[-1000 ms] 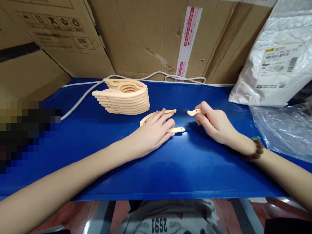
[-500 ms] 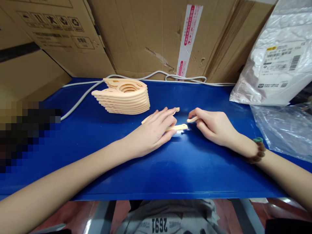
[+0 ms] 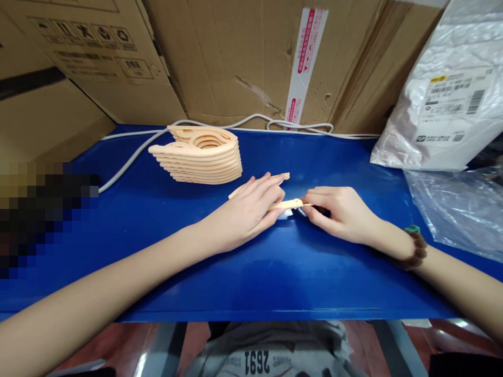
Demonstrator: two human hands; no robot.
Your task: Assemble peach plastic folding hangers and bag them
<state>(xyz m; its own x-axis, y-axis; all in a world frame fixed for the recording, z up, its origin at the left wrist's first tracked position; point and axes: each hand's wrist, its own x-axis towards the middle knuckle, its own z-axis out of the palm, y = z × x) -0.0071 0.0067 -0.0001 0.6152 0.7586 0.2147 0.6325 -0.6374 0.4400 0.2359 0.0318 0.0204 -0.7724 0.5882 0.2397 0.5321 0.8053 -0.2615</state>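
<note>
Under my left hand (image 3: 251, 214) lies a beige plastic frame (image 3: 288, 204) with two arms, one showing beyond my fingers and one beside my thumb. My fingers press over it and the thumb pinches the near arm, whose tip has a small hole. My right hand (image 3: 341, 212) is closed at that tip, pinching a small beige plastic piece (image 3: 307, 204) that is mostly hidden by the fingers. The piece meets the arm's end; whether the two are joined I cannot tell. Behind my left hand stands a stack of matching beige plastic frames (image 3: 204, 167).
Cardboard boxes (image 3: 236, 63) wall off the back and left of the blue table (image 3: 251, 283). A white cable (image 3: 129, 162) runs along the back. At right are a white plastic parcel bag (image 3: 440, 120) and a clear plastic sheet (image 3: 451, 209). A pixelated dark patch covers the left side.
My right hand has moved slightly down and brought the small piece to the tip of the frame's near arm. My left hand has kept its place.
</note>
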